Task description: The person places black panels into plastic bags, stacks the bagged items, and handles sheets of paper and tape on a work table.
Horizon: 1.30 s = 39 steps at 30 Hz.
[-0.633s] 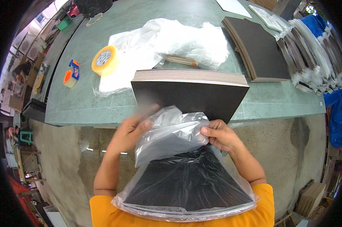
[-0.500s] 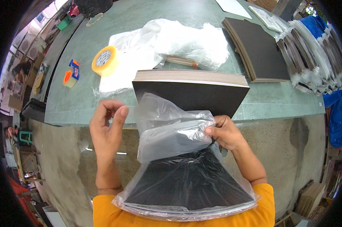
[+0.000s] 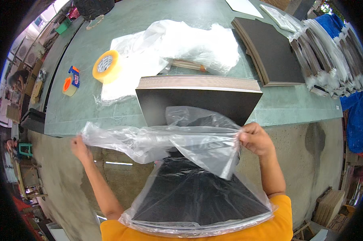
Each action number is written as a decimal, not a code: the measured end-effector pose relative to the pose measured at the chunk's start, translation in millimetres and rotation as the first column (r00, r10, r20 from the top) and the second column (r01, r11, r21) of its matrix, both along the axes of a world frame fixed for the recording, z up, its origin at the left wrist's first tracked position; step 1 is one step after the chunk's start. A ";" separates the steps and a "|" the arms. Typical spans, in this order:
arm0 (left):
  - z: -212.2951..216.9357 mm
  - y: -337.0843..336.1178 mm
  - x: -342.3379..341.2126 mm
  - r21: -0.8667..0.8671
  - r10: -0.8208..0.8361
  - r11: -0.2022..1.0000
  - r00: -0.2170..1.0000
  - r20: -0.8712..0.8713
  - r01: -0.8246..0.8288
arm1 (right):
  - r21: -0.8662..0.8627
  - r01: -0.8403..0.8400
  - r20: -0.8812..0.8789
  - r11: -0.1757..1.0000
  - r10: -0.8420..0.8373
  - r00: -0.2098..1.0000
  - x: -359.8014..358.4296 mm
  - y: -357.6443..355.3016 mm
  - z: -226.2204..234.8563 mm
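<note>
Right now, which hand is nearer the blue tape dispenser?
Left. The left hand is on the near side of the blue tape dispenser, holding the clear plastic; the right hand, also holding it, is far to the right.

- Left hand (image 3: 81, 148): grips one end of clear film (image 3: 137, 140).
- Right hand (image 3: 255, 138): grips the other end; film stretched between.
- Wrapped board (image 3: 201, 197): below, against orange shirt (image 3: 283, 221).
- Black stack (image 3: 197, 102): at table's (image 3: 297, 108) near edge.
</note>
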<state>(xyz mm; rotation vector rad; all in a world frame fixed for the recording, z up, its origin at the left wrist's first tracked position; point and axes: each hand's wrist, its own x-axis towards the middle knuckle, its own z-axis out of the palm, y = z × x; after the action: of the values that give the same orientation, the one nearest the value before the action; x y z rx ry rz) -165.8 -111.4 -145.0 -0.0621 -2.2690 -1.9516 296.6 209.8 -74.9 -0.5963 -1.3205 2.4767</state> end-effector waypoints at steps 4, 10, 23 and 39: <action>113.5 114.5 130.7 0.108 -0.483 0.863 0.869 -0.110 0.493 | 0.184 -0.115 0.034 0.976 0.111 0.993 -47.7 -23.6 5.2; 144.6 170.4 225.8 -0.196 -0.987 0.043 0.072 0.143 0.980 | -0.063 -0.128 -0.244 0.990 0.109 0.964 -85.9 -47.2 28.0; 106.0 151.1 198.9 -0.213 -0.948 0.271 0.299 0.113 0.939 | -0.281 -0.092 -0.290 0.955 0.007 0.957 -70.9 -32.2 12.8; 154.3 157.8 237.2 0.187 -0.998 0.007 -0.003 0.057 0.982 | 0.630 0.057 -0.022 0.774 -0.055 0.998 -71.7 -47.3 59.3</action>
<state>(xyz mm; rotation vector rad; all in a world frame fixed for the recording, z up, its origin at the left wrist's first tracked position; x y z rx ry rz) 71.4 46.4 9.3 -2.2679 -2.3061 -2.5508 224.9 162.5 -15.6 -0.4448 -1.9592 1.7925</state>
